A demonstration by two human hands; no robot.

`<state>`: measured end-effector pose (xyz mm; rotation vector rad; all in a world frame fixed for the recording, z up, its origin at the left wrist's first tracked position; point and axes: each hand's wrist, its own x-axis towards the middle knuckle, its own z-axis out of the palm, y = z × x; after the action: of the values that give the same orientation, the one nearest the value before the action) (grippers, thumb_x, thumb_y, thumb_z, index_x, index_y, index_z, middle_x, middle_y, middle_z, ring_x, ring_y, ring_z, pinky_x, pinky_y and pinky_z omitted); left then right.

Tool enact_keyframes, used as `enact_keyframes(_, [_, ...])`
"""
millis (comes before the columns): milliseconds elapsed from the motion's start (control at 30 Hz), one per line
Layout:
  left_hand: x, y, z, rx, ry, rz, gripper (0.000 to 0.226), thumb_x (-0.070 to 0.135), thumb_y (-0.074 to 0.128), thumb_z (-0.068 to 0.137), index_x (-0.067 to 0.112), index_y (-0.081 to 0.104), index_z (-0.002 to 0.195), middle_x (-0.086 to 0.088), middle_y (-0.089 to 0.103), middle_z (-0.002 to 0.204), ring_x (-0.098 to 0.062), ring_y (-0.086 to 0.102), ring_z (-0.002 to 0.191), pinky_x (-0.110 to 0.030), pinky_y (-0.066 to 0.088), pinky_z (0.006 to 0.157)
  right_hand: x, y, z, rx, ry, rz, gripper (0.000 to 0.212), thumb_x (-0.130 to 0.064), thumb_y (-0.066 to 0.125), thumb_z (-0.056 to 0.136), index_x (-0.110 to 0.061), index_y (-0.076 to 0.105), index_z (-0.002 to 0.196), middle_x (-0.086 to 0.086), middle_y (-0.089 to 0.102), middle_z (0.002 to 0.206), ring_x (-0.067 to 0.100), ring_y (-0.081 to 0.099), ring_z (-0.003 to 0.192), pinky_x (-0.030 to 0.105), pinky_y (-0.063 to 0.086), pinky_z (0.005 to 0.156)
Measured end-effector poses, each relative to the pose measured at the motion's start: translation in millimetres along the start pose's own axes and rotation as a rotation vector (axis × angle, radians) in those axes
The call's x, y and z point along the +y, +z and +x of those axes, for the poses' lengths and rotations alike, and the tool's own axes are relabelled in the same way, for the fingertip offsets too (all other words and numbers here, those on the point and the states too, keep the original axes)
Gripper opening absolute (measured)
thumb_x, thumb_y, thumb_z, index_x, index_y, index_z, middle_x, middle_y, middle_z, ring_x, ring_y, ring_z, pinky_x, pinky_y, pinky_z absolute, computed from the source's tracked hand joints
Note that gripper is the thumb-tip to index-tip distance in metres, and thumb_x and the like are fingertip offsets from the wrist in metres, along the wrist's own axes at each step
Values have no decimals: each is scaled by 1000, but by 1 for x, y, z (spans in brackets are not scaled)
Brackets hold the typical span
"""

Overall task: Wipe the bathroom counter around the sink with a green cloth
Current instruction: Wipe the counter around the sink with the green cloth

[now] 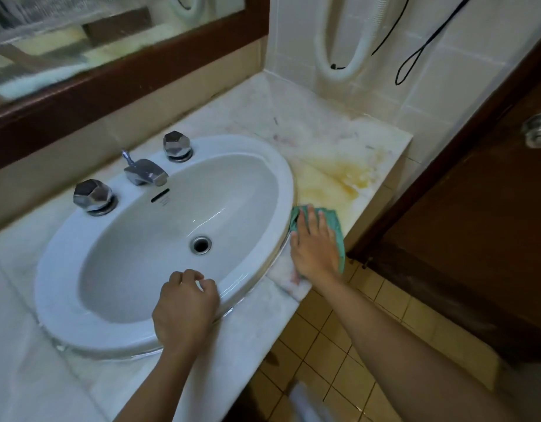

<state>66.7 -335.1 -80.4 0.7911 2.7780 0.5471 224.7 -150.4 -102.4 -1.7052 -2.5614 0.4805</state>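
A tiled bathroom corner holds a pale, veined marble surface (311,123) under a dark wood-framed mirror (80,41). A brown wooden door (476,223) stands to the right, with yellow floor tiles (339,345) below. Set into the surface is a glossy white oval ceramic sink (281,178), with an angular chrome spout (145,172) between two faceted chrome tap knobs (94,196).

The crumpled green cloth (334,220) lies on the narrow strip of surface just right of the sink, near the front edge, and its left side touches the basin's rim. The right hand (314,248) lies flat on top of it. Its grip is spread, with the fingers straight and pressing down rather than pinching. This probably keeps the soft fabric wide against the smooth stone so it can follow the curve of the rim.

Just beyond the cloth spreads a dull yellow-brown stain (348,178), which looks like the patch most in need of rubbing.

The left hand (183,306) rests on the sink's front rim. Its grip is loosely curled and holds nothing, seemingly as a brace for the reach. Judging by where the cloth sits, the wipe is working along the right side, and the strip behind the taps looks harder to reach.
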Motion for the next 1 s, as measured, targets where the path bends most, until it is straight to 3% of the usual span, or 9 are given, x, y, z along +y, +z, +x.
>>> enact_keyframes(133, [1,-3,-3,-4,13,-7,26,26,42,83,24,66,94,2,60,100,-23,55,93,-31,40,66,-40,18,-53,57,125,54,58,-41,5,101,-17,-10,151,2,-22,158,23,-21,145,42,-1,120])
enact_keyframes(267, [0,-6,-3,-9,30,-18,25,25,44,84,23,67,92,1,60,98,-24,55,92,-31,42,65,-59,32,-110,66,22,63,65,-48,-9,96,-15,-3,152,2,-15,160,23,-15,147,42,2,119])
enact_keyframes(433, [-2,-8,-4,2,35,-45,24,27,45,85,22,68,89,1,61,98,-25,56,90,-31,42,65,-23,21,-106,11,-207,-15,60,-41,15,100,-19,-1,154,-5,-17,160,18,-17,146,36,0,116])
enact_keyframes(600, [-3,-6,-2,-21,-4,-78,20,31,45,84,30,65,84,5,61,97,-23,55,89,-31,41,68,2,-1,-55,-9,-192,16,58,-38,21,103,-21,0,154,-7,-16,159,15,-18,146,36,-1,118])
enact_keyframes(767, [5,-2,16,-124,-68,83,24,30,52,84,26,72,96,-5,61,115,-32,50,108,-39,43,85,43,-15,-5,-22,-284,30,56,-36,25,103,-23,5,154,-9,-11,160,11,-14,146,36,1,117])
enact_keyframes(833, [26,4,26,-92,-64,-6,21,27,58,83,23,72,99,-11,59,120,-37,47,112,-43,42,90,65,-21,15,18,-320,114,53,-35,25,102,-21,18,153,-10,4,160,10,-2,147,34,7,117])
enact_keyframes(900, [57,12,33,-41,33,-137,20,29,59,82,24,71,97,-10,60,118,-35,50,111,-43,43,92,82,-30,32,62,-326,294,50,-32,27,100,-19,38,146,-5,32,154,10,22,144,31,21,115])
enact_keyframes(933, [75,18,36,-13,87,-185,20,30,59,81,25,71,96,-8,61,115,-33,52,109,-42,44,92,89,-37,40,60,-304,426,44,-28,32,100,-21,47,141,-2,47,144,10,38,135,28,32,110])
enact_keyframes(1000, [115,30,40,20,109,-258,18,23,61,84,23,70,100,-6,59,115,-29,54,107,-40,44,92,103,-53,53,45,-188,697,30,-19,40,101,-29,55,126,0,65,104,9,61,91,16,46,74])
